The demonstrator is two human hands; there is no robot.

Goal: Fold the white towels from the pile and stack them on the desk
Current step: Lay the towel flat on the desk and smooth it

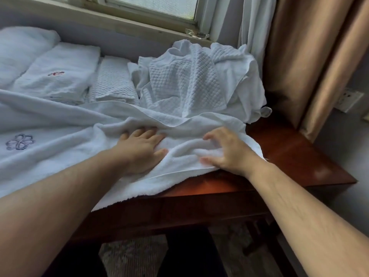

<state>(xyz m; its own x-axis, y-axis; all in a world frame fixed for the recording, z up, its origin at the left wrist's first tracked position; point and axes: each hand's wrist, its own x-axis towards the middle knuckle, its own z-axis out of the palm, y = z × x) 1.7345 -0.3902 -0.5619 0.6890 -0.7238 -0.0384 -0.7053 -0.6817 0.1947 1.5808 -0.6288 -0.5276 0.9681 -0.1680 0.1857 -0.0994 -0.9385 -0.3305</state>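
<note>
A large white towel [65, 136] with a blue embroidered emblem lies spread across the reddish wooden desk [289, 152], its near edge hanging over the front. My left hand [141, 148] rests flat on the towel with fingers straight. My right hand [225, 150] grips a bunched fold near the towel's right end, fingers curled into the cloth. Behind them sits a loose pile of white waffle-textured towels [189, 82]. Folded white towels [60, 72] are stacked at the back left, with a folded waffle towel [113, 80] beside them.
A window sill [119, 23] runs behind the desk, with a small clear object on it. White and tan curtains [299, 56] hang at the right, next to a wall socket [348, 99]. The desk's right corner is bare wood. Carpet shows below the desk.
</note>
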